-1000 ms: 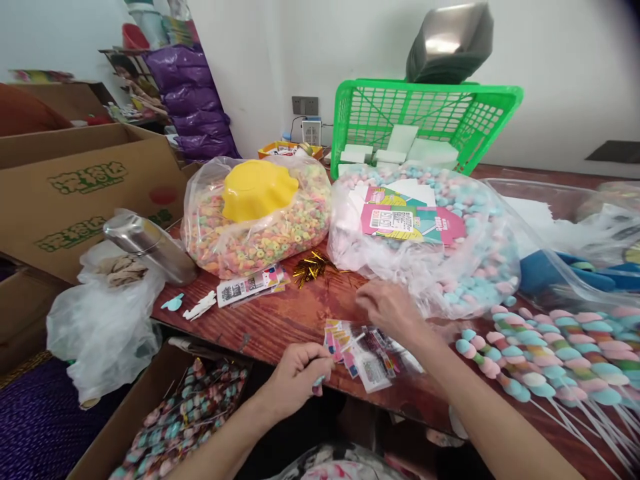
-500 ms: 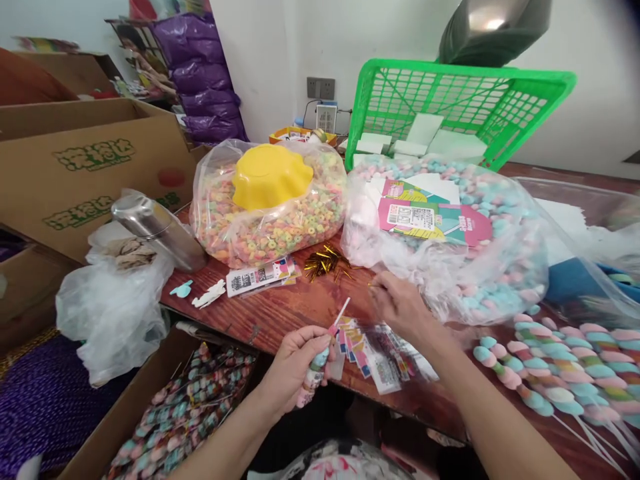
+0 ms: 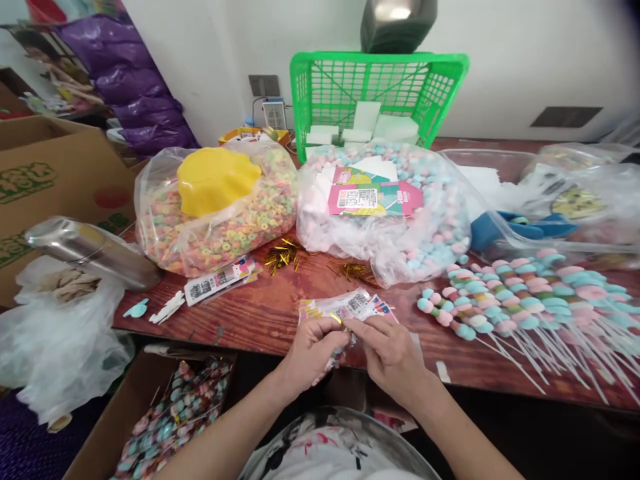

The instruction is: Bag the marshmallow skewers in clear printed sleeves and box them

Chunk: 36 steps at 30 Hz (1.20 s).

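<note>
My left hand (image 3: 311, 352) is closed around a wrapped marshmallow skewer (image 3: 332, 363), mostly hidden behind the fingers. My right hand (image 3: 393, 352) meets it at the wrapper's top, its fingers closed on a gold twist tie (image 3: 337, 319). Just beyond both hands lie printed clear plastic bags (image 3: 357, 304), fanned on the table. Farther back is a pile of gold twist ties (image 3: 283, 256), with a second bunch (image 3: 354, 270) to its right. Unwrapped marshmallow skewers (image 3: 525, 293) lie in rows at the right, white sticks towards me.
Behind stand a bag of ring-shaped sweets (image 3: 230, 233) under a yellow bowl (image 3: 215, 177), a bag of marshmallows (image 3: 435, 233) and a green basket (image 3: 380, 59). A steel flask (image 3: 95, 253) leans at the left. Below the table edge, a carton holds wrapped skewers (image 3: 175, 413).
My right hand has come back from beside the twist ties to the left hand, bringing a gold tie to the wrapper. The view has turned to the right.
</note>
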Tool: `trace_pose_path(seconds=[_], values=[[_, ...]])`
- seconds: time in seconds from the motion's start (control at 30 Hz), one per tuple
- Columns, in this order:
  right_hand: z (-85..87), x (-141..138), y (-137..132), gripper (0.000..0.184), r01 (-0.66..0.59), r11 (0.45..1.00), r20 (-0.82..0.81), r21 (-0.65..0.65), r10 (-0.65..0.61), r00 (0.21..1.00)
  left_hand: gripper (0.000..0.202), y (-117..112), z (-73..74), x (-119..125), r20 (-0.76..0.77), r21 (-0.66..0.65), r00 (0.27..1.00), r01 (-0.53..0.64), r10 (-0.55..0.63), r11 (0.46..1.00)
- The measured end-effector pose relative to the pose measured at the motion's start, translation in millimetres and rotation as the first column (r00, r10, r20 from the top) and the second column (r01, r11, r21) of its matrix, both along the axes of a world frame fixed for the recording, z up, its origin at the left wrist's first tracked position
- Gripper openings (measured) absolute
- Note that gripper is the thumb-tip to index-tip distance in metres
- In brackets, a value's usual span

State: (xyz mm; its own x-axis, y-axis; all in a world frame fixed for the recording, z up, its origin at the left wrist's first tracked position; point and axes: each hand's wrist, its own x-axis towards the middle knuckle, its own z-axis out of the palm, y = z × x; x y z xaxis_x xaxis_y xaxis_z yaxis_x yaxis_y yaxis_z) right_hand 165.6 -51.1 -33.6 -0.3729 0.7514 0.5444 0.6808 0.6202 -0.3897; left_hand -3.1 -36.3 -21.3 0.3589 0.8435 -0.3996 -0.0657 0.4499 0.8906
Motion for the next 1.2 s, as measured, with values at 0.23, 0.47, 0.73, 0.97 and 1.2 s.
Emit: trace_pose_path(seconds=[0.23,0.47,0.73,0.97,1.2], values=[[-3.6,2.6,-11.5,0.043,0.062,0.997,-0.139,-0.053,-0.069,0.988,0.037,-0.1,9.8,10.8,0.025,0.046,0.998,-0.056,0.055,0.997],[-9.6,-2.7,-26.1,0.013,0.012,0.869,-0.617,-0.494,-0.361,0.699,0.033,-1.0,5.8,17.1,-0.004,0.175,0.998,-0.067,0.069,0.982],[1.9,23.3,-14.4,0.031,-0.489,0.605,-0.7,-0.629,-0.166,0.694,0.037,1.7,11.2,18.2,0.028,-0.012,0.962,0.271,-0.271,0.962],[42.5,40.5,-29.8,0.025,-0.456,0.886,0.104,0.085,0.447,0.888,0.034,3.1,18.0,5.4,0.305,-0.36,0.795,0.607,-0.525,0.709],[42.3,38.8,-35.1,0.035,-0.534,0.83,0.035,0.158,0.536,0.843,0.031,14.2,39.7,2.0,0.265,-0.328,0.648,0.757,-0.714,0.565]])
